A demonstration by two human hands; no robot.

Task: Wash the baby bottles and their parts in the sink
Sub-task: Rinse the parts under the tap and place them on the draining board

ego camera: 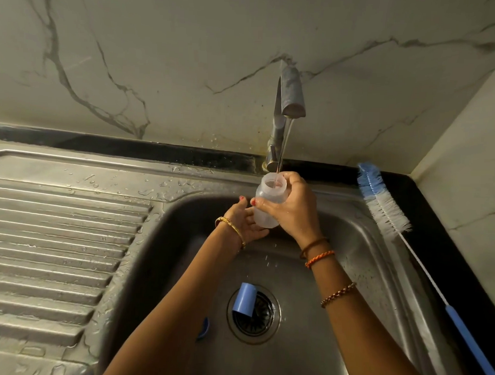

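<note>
A clear baby bottle (268, 199) stands upright under the running tap (291, 96), and the thin stream falls into its open mouth. My right hand (293, 208) grips the bottle from the right, fingers curled round its neck and body. My left hand (246, 222) cups the bottle's base from below and the left, fingers bent against it. Down in the steel sink (359, 247), a blue bottle cap (244, 299) lies on its side over the drain (254, 313). Another blue part (204, 327) peeks out from behind my left forearm.
A long bottle brush (386, 209) with blue and white bristles and a blue handle lies on the black counter along the sink's right rim. A wet ribbed draining board (56, 236) fills the left. Marble wall tiles rise behind and at the right.
</note>
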